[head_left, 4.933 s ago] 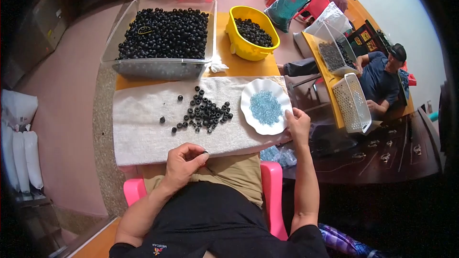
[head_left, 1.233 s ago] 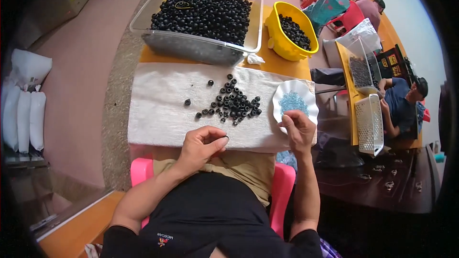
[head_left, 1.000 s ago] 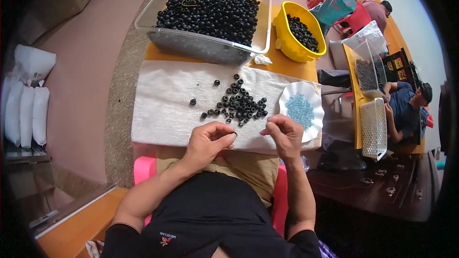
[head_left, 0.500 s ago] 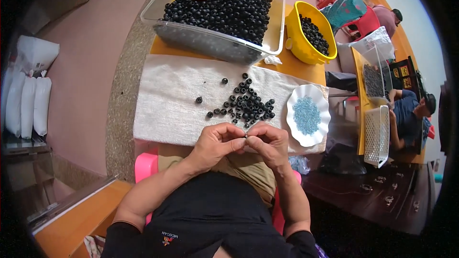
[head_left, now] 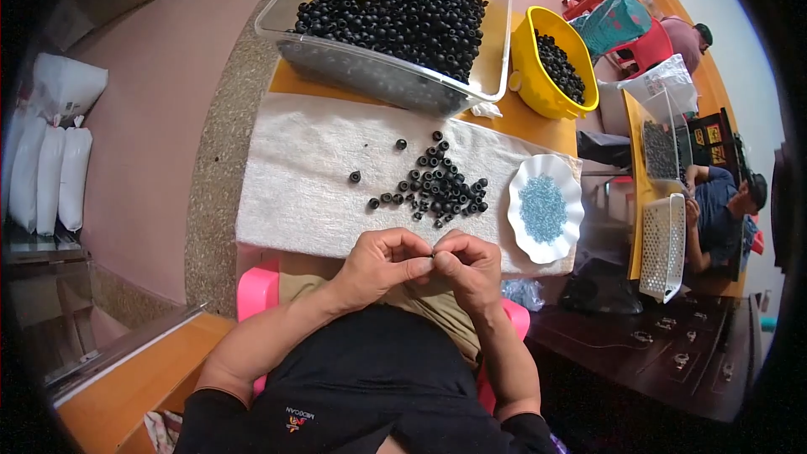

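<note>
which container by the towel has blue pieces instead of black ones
The white wavy-edged plate on the right end of the towel: it holds pale blue pieces, while the large clear bin and the yellow tub hold black beads.

White sacks (head_left: 49, 178) stand left; a teal bag (head_left: 614, 22), perhaps plastic, upper right.

Well-lit ctr, towel (head_left: 303, 160) bright; lower R v. dark; edges bent, rim blk.

Pink floor (head_left: 160, 118) and pale wall (head_left: 735, 59).
Left of the wooden table (head_left: 514, 124) is a speckled strip (head_left: 220, 160); right of it, a dark table (head_left: 618, 345); beyond it, a red chair (head_left: 653, 48).
</note>
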A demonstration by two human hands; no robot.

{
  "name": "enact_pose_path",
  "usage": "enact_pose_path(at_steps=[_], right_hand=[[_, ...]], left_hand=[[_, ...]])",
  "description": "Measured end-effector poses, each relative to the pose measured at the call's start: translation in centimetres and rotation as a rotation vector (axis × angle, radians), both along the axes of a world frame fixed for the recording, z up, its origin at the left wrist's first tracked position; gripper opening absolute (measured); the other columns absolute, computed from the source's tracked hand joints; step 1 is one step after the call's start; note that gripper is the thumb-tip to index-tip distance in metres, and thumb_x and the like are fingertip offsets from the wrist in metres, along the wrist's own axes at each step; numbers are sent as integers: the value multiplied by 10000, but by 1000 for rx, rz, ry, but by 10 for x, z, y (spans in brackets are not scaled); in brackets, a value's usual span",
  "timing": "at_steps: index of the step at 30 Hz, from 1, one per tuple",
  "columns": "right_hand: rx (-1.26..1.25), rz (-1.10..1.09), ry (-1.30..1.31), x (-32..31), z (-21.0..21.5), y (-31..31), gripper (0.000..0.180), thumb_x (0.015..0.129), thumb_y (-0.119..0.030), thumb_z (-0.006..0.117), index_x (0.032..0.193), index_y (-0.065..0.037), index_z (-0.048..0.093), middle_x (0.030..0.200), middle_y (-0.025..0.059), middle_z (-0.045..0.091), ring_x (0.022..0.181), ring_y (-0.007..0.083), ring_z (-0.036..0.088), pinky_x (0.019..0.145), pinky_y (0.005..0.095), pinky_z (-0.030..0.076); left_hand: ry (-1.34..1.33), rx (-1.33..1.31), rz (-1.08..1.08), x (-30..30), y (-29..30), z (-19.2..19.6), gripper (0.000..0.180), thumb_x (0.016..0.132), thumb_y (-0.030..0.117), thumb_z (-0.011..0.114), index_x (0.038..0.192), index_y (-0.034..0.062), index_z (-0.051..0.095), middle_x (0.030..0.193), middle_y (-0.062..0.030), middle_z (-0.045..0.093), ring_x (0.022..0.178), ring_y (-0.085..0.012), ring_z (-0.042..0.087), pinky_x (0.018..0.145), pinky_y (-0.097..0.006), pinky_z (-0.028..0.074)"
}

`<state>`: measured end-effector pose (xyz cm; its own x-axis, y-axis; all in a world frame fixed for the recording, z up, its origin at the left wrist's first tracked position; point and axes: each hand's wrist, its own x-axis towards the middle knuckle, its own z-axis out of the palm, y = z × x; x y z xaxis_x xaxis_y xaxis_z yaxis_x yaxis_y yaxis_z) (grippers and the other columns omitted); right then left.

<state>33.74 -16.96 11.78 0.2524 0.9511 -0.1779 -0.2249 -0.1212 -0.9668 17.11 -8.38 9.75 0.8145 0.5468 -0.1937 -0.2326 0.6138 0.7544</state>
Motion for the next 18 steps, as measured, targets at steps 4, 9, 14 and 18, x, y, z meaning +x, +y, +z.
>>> enact_pose_path(at_steps=[4,9,14,18], right_hand=[[0,-2,-57,-7,2,-3,126,859,-90,726,893,25,686,839,67,646,757,123,584,681,233,454],[132,36,-430,-5,1,-9,106,867,-56,702,934,26,701,843,84,664,761,141,606,679,242,466],[149,79,-384,-5,5,-12,143,916,-122,668,964,12,678,832,76,634,711,153,626,622,266,502],[-30,104,106,1,-4,-14,147,916,-128,667,940,16,666,841,74,634,660,158,623,596,266,503]], left_hand=[[-7,-29,-16,-6,1,-2,175,890,54,693,1044,-3,632,949,-41,659,849,-95,621,762,-241,526],[-14,-52,7,-5,-1,-7,176,878,49,704,1035,4,636,941,-37,659,834,-91,619,742,-236,526],[0,-41,-35,-7,0,-3,137,879,56,706,986,7,637,899,-48,666,795,-96,627,720,-246,534],[-21,-12,-90,-7,-1,-1,110,882,66,705,937,6,630,856,-67,676,772,-111,648,719,-253,546]])
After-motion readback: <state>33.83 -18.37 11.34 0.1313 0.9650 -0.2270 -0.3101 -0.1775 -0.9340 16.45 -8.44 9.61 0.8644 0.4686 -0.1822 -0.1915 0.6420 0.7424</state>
